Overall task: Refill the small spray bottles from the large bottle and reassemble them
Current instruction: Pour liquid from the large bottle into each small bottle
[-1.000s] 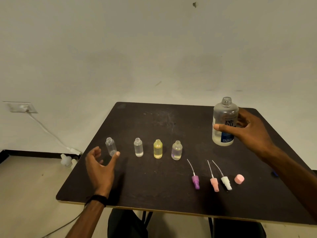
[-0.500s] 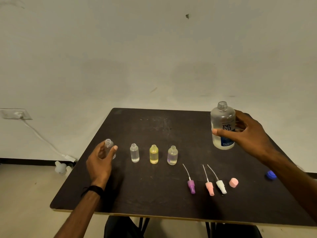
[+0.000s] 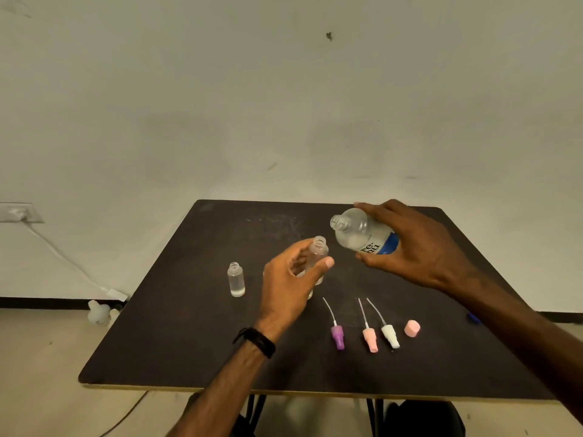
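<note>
My left hand (image 3: 291,283) holds a small clear spray bottle (image 3: 316,254) upright above the middle of the dark table (image 3: 176,342), its neck open. My right hand (image 3: 416,244) grips the large clear bottle (image 3: 359,231) with a blue label, tilted so its open mouth points left toward the small bottle's neck; the two are a little apart. Another small clear bottle (image 3: 236,280) stands uncapped on the table to the left. The two other small bottles are hidden behind my left hand.
Three spray heads with dip tubes lie near the front: purple (image 3: 337,335), pink (image 3: 369,338) and white (image 3: 390,335), plus a pink cap (image 3: 412,328). A blue cap (image 3: 473,317) sits at the right edge. A white bottle (image 3: 98,313) and a cable lie on the floor at left.
My left hand took the leftmost small bottle, lifted it and carried it right. My right hand lifted the large bottle, moved it left and tilted it toward the small one.
</note>
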`<state>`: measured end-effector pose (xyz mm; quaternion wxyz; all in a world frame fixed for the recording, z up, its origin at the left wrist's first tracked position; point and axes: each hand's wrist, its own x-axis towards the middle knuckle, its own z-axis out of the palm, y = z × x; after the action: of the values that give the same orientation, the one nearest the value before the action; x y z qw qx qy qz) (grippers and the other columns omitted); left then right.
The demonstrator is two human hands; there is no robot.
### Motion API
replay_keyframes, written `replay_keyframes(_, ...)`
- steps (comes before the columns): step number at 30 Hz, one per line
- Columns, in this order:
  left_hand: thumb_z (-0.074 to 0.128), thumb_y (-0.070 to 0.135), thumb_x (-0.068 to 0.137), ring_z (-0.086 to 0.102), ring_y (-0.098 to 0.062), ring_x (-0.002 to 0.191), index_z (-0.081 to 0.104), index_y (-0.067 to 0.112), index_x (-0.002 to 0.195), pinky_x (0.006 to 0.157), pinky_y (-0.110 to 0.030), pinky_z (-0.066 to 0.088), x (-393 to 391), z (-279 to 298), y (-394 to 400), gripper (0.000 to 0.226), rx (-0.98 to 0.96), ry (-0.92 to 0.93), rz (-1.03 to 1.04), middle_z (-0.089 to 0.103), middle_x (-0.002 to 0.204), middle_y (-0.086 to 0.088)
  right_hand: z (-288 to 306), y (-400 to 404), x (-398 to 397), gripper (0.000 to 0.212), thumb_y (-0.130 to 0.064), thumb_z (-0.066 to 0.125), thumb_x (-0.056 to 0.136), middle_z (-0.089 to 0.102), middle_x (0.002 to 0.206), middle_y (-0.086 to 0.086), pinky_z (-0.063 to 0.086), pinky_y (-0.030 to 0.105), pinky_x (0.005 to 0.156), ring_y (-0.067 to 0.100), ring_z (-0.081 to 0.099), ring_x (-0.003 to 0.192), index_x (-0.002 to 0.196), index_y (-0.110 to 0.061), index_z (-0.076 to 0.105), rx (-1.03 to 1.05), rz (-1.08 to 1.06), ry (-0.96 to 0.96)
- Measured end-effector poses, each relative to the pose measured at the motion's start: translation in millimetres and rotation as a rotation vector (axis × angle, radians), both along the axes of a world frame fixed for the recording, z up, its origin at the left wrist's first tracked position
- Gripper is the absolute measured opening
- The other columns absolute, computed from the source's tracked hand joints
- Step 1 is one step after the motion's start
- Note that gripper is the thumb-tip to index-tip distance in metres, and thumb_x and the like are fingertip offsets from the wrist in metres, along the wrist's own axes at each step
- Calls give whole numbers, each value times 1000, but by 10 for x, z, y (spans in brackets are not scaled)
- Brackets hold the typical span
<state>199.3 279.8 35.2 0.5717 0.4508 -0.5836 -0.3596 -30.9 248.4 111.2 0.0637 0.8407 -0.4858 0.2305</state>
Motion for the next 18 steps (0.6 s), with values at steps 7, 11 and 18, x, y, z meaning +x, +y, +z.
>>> replay_keyframes(7,81,24,84,70,-6,105,71,21,120,96,-32,56,-121,1,37,37,4,22,9,75,110,10,100,49,-23,81,-62,63,73,57,115,-2,51,28,77,15,57,96,144,-34,37,-100,11,163)
replay_keyframes(11,81,23,83,70,-3,104,71,21,120,94,-24,55,-102,11,62,38,-21,8,23,75,109,12,129,78,-34,81,-56,71,75,58,117,0,39,25,79,17,58,97,146,-31,41,-141,1,261)
replay_keyframes(18,81,26,83,69,-5,105,70,20,122,94,-26,56,-105,-35,58,40,-27,-15,25,75,110,10,141,97,-17,80,-56,70,75,58,116,-1,34,24,79,18,58,97,145,-31,42,-159,-10,292)
